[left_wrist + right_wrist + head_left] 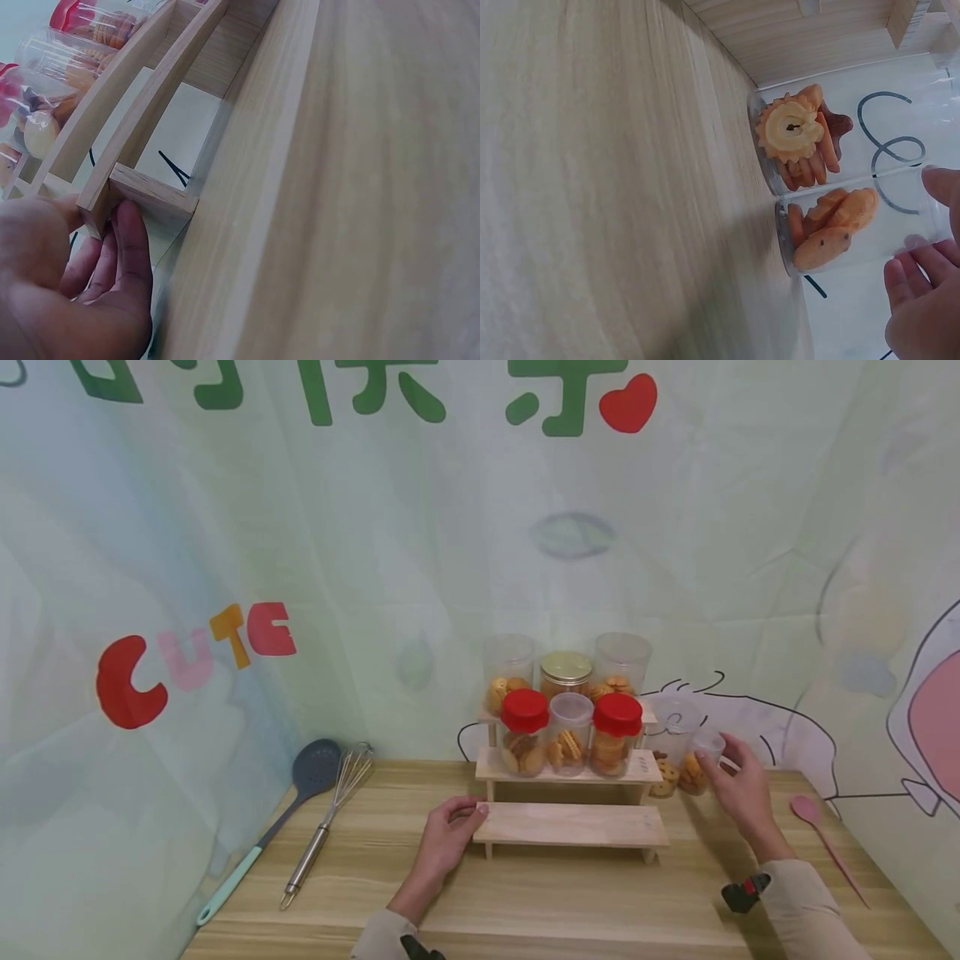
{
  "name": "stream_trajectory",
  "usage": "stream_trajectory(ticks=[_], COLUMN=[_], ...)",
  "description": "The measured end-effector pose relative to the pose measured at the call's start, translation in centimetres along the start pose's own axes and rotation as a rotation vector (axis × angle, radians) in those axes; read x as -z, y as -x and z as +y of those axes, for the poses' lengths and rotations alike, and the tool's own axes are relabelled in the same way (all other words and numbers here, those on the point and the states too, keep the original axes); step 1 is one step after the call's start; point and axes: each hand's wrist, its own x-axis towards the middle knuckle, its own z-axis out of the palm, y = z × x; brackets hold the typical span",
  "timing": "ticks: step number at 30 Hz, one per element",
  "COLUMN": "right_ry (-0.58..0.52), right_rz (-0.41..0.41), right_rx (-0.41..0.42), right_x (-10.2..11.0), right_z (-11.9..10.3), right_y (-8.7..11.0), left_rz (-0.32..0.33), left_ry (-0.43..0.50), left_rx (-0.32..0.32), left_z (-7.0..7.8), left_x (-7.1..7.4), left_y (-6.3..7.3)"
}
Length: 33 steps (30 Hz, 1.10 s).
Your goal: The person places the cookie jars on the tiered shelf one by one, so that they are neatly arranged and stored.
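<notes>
A stepped wooden rack [570, 823] stands on the table, its lowest step bare. My left hand [447, 835] pinches the left end of that step, thumb over the board and fingers beneath, as the left wrist view shows [97, 300]. To the rack's right, my right hand [738, 781] grips the upper part of a small clear cookie jar [840, 232]; its base meets the tabletop. A larger clear cookie jar [802, 142] stands beside it, between it and the rack. On the middle step, a lidless cookie jar [570, 739] sits between two red-lidded jars [524, 735].
On the top step, a gold-lidded jar [566, 672] stands between two clear jars [622, 664]. A slotted turner [315, 768] and a whisk [326, 827] lie at left, a pink spoon [825, 843] at right. A printed cloth [412, 568] hangs behind.
</notes>
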Motion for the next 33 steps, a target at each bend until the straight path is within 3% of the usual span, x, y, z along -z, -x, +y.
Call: stream_trajectory(ticks=[15,27,33], right_ry=[0.018,0.003,-0.044], right_rz=[0.107,0.148,0.101], right_rx=[0.040,0.200,0.324], right_x=[1.3,1.0,-0.3], right_z=[-0.4,-4.4,-6.1], right_y=[2.9,6.8,8.6], left_rz=[-0.003,0.003,0.002], left_ry=[-0.005,0.007,0.007], left_rx=[0.002,0.013,0.016], left_z=[-0.3,-0.1,-0.3], left_x=[-0.1,-0.1,0.0], left_y=[-0.1,-0.1,-0.1])
